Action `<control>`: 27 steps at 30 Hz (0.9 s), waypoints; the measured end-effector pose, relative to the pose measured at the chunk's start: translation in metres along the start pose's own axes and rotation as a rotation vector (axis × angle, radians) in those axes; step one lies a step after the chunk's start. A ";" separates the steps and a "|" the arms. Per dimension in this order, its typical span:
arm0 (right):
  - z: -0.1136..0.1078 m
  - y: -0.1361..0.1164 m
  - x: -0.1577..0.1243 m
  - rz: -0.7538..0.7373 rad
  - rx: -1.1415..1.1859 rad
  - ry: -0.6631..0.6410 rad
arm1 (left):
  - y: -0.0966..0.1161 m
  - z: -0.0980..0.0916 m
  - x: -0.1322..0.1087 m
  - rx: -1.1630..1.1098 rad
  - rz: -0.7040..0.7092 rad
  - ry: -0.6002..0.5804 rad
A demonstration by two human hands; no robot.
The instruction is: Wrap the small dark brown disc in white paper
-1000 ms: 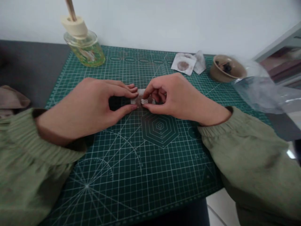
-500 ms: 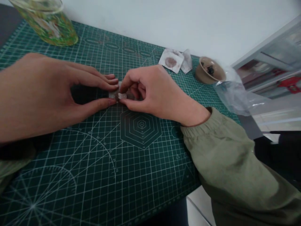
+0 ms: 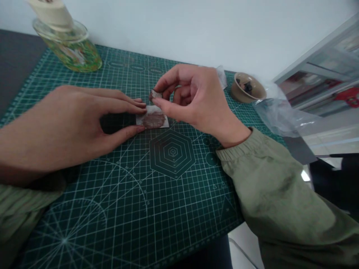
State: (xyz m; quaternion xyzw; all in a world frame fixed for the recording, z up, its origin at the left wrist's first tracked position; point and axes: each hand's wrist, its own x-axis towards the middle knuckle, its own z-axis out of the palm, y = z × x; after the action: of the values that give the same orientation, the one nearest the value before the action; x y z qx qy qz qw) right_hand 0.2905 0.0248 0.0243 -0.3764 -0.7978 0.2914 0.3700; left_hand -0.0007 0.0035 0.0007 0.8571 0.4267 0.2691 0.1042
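My left hand [image 3: 92, 121] lies low over the mat, thumb on one side and fingers on the other of a small flat white piece [image 3: 154, 120] smeared with brown. A dark area shows between thumb and fingers; what it is I cannot tell. Just above the piece, my right hand [image 3: 193, 97] pinches a small folded white wad [image 3: 155, 95], stained brown, between thumb and forefinger. It looks like tissue or a cotton pad. The other fingers of that hand are curled in.
A green cutting mat [image 3: 117, 209] with white grid lines covers the table. At the back left stands a painted glass jar [image 3: 75, 52] with a pale object in it. A tan bowl [image 3: 246, 89] holding dark bits stands back right, beside a clear plastic bag [image 3: 280, 116].
My right hand has lifted the wad up off the flat piece, uncovering its brown smear. My left hand keeps its hold. The camera view has shifted a little.
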 end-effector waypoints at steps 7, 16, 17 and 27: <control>-0.011 -0.014 0.002 0.073 0.407 -0.098 | 0.031 -0.011 0.002 -0.055 0.121 0.177; 0.001 -0.002 -0.020 0.111 0.622 -0.216 | 0.041 -0.012 -0.003 -0.104 0.138 0.201; 0.002 -0.003 -0.022 0.115 0.613 -0.226 | 0.040 -0.012 -0.003 -0.097 0.129 0.191; -0.001 -0.011 -0.029 0.032 0.511 -0.119 | 0.038 -0.011 -0.005 -0.120 0.245 0.275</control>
State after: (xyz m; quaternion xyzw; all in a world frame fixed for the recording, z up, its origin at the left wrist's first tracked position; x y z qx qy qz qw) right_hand 0.2998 -0.0049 0.0224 -0.2657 -0.7127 0.5108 0.4008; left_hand 0.0166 -0.0244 0.0231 0.8500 0.3128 0.4193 0.0620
